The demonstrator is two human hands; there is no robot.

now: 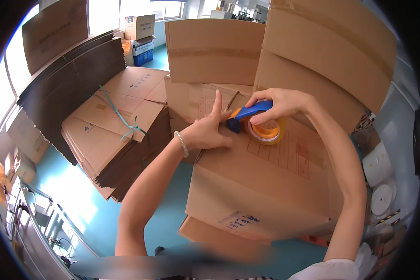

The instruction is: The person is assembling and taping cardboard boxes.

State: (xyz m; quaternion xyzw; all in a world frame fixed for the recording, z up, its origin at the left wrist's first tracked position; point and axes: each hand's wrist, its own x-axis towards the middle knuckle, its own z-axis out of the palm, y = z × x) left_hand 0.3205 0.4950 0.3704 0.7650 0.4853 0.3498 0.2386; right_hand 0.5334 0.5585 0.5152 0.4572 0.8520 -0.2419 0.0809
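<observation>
The right hand (276,103) grasps a blue-handled tape dispenser (258,122) with its orange roll, pressed on the top of a closed cardboard box (266,186) in the middle of the scene. The left hand (207,130) lies flat and open on the box top, fingers extended, just left of the dispenser. Flattened cartons (112,126) are stacked at left.

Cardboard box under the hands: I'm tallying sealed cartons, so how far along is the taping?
Done: the cardboard box is assembled, flaps closed. In hand: the right hand presses the blue tape dispenser on the top while the left hand holds the flaps flat. Left: the seam; no laid tape shows clearly.
</observation>
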